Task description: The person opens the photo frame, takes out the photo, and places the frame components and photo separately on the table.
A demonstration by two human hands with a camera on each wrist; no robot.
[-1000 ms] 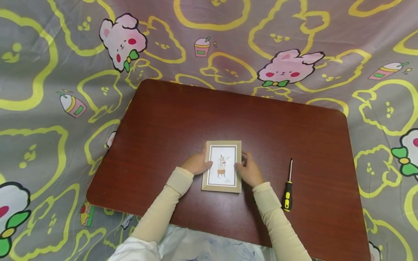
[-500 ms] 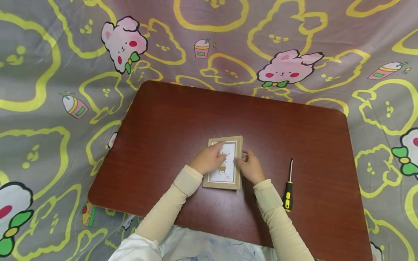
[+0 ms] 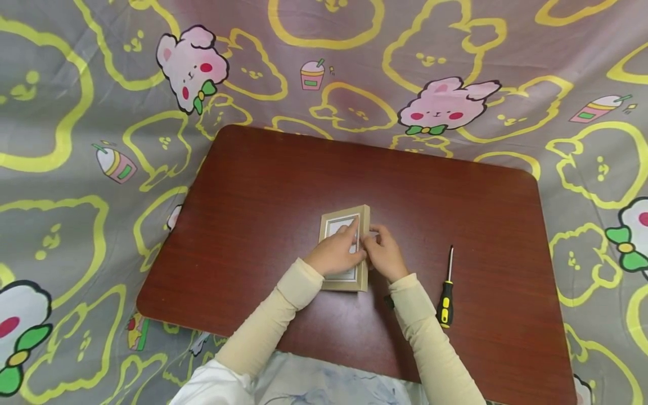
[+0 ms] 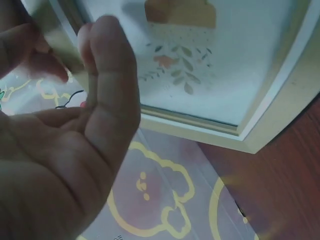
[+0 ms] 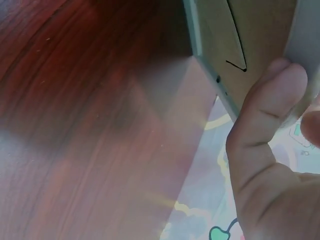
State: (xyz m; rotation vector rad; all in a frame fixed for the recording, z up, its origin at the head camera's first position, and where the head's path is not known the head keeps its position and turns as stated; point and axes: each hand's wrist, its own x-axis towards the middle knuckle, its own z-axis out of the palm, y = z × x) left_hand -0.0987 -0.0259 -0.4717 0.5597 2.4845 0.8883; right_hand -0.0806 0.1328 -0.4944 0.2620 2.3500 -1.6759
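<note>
A picture frame (image 3: 362, 275) with a light wood-coloured border stands tilted over the table in the head view, its right side raised and turned. My left hand (image 3: 334, 254) lies across the glazed front, index finger stretched toward the right border and thumb near that edge. The left wrist view shows its straight fingers (image 4: 114, 65) in front of the frame's plant print (image 4: 180, 65). My right hand (image 3: 387, 253) grips the right edge, fingers reaching behind it. From the right wrist, the brown backing board (image 5: 267, 30) shows, with a finger (image 5: 272, 100) against its edge.
A screwdriver (image 3: 445, 304) with a black and yellow handle lies on the table (image 3: 243, 225) to the right of the right hand, shaft pointing away. Patterned cloth (image 3: 354, 107) hangs behind and beside the table.
My left hand has moved from the frame's left edge across its front to the right border. The frame has gone from facing up to tilted, its right side lifted, with the right hand at that edge.
</note>
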